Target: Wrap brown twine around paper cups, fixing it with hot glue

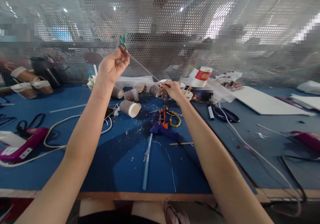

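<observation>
My left hand (113, 64) is raised above the blue table (120, 164), pinching the upper end of a thin stick (143, 67) that carries a small green piece (122, 41) at its tip. The stick slants down to the right to my right hand (172, 89), which pinches its lower end just above the table. Both hands hover over a cluster of small paper cups (130, 108). A blue glue gun (160, 125) with a long glue stick (147, 162) lies on the table below my right hand.
A perforated metal screen (175, 23) stands behind the table. White cables (75, 127), a magenta glue gun (21, 145), black scissors (223, 114), a red-and-white cup (202, 76) and a white board (267, 102) lie around. Another person's arms (25, 82) rest at far left.
</observation>
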`<state>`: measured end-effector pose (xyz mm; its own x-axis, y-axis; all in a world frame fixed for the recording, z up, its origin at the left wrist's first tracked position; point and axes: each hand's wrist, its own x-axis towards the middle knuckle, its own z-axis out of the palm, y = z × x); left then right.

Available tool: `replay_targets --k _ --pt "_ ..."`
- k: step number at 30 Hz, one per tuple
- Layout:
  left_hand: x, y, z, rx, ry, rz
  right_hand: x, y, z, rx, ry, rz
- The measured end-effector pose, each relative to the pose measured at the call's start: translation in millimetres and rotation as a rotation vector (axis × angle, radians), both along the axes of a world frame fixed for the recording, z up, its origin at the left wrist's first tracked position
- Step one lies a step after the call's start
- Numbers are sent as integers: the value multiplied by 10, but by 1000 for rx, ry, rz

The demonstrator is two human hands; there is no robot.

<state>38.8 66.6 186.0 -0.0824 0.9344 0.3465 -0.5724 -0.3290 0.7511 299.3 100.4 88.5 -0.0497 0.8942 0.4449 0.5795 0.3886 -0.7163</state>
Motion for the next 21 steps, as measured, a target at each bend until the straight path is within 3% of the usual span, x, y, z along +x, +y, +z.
replay_targets --k 2,5,9,10,12,15,21 --pt "-51 -30 -8 -37 176 -62 -19 -35 51 33 -57 -9" --pt "39 -58 -103 -148 594 -87 -83 -110 159 77 -125 -18" --pt "267 -42 -267 -110 1118 79 -180 -229 284 136 -346 -62" --pt "305 -30 -298 -86 1223 57 -199 -251 302 151 -408 -72" --pt "338 -5 -336 4 1366 -122 -225 -274 318 179 -488 -77" --pt "308 -3 -318 126 1336 -363 -219 -249 295 182 -546 -75" --pt "166 -325 0 131 1032 -214 -29 -101 103 68 -583 -95"
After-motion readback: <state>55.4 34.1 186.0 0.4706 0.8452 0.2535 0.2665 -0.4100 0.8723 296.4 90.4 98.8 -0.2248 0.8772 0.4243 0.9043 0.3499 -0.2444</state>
